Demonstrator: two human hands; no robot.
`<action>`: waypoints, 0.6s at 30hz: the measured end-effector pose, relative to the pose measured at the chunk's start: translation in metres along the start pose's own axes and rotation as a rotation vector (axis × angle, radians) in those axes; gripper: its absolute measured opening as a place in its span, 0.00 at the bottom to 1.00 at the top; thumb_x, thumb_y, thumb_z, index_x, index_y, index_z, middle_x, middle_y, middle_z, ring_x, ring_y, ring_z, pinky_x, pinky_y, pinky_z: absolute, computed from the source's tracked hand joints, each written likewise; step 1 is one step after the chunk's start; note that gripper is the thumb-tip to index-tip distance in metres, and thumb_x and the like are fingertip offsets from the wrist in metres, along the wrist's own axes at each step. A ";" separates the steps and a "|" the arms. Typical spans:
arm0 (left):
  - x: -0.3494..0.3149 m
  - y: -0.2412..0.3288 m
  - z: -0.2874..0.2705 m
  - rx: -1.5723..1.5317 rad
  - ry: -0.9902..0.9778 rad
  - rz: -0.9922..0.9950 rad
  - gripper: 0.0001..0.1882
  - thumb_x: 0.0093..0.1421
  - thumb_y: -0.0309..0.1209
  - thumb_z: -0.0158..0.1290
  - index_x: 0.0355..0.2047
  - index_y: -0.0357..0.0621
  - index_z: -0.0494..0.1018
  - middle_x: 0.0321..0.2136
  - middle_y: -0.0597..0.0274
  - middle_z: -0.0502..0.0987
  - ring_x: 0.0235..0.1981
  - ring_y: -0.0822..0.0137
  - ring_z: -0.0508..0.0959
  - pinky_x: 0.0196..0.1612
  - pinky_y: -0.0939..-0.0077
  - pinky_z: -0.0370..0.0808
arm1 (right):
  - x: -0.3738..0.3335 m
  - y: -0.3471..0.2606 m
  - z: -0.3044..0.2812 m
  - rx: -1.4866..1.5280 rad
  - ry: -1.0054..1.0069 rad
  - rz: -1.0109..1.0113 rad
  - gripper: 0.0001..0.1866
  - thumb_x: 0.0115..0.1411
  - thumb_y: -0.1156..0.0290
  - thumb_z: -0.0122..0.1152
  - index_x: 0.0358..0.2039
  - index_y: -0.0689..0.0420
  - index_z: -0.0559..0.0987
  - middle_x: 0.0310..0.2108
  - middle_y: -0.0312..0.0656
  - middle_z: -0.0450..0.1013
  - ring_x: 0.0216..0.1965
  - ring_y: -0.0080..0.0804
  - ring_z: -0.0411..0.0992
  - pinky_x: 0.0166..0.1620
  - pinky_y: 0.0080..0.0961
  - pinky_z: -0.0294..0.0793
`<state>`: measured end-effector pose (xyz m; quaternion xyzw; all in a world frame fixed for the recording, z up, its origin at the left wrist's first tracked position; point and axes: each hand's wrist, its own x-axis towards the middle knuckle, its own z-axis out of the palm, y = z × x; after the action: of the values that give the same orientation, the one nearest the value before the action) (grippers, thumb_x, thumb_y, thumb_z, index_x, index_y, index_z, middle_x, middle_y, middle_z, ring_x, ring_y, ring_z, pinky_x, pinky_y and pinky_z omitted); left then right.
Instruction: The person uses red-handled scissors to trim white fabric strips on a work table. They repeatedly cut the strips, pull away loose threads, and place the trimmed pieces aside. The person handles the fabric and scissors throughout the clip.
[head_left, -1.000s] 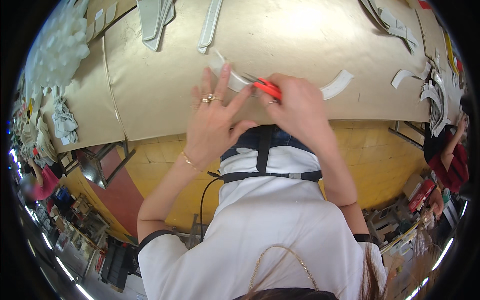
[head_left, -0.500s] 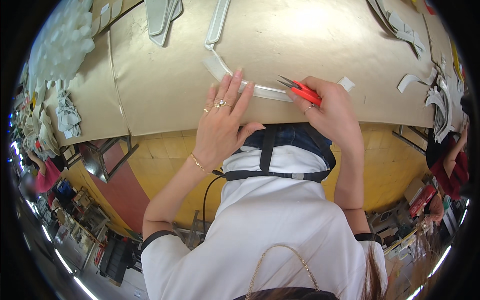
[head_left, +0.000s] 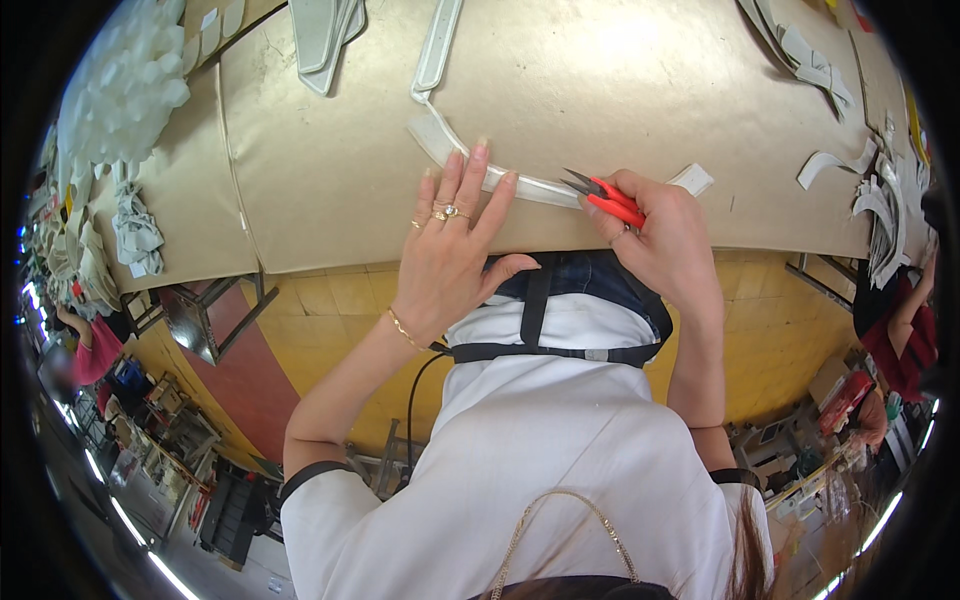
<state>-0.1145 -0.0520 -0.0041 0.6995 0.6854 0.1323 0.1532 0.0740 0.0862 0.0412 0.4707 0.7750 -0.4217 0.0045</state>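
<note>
A curved off-white strip with a raised narrow edging lies along the near part of the table. My left hand rests on it, fingers stretched out and spread, the fingertips pressing its middle. In my right hand are red-handled thread snips, their dark pointed blades slightly apart and directed left, close above the strip. The strip's right part passes beneath this hand, and a pale end shows beyond it. At its left end the edging runs on to a long pale panel farther away.
Stacked pale panels lie at the far left of the tan-covered table. A translucent white heap and crumpled pieces are at left. Curved strips pile up at right. Other people are at both sides.
My right hand and the snips have shifted slightly down and right along the strip. The left hand has moved slightly right, and more of the strip's right end shows.
</note>
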 end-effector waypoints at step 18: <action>0.002 0.039 0.017 -0.060 -0.238 -0.224 0.48 0.53 0.66 0.53 0.68 0.53 0.58 0.71 0.38 0.41 0.68 0.25 0.43 0.59 0.19 0.45 | 0.001 -0.003 0.006 -0.126 0.060 -0.010 0.12 0.56 0.61 0.60 0.33 0.56 0.79 0.24 0.52 0.76 0.29 0.53 0.77 0.33 0.46 0.75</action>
<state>-0.0726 -0.0510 -0.0041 0.6247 0.7316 0.0510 0.2680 0.0690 0.0829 0.0390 0.4781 0.8021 -0.3579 0.0089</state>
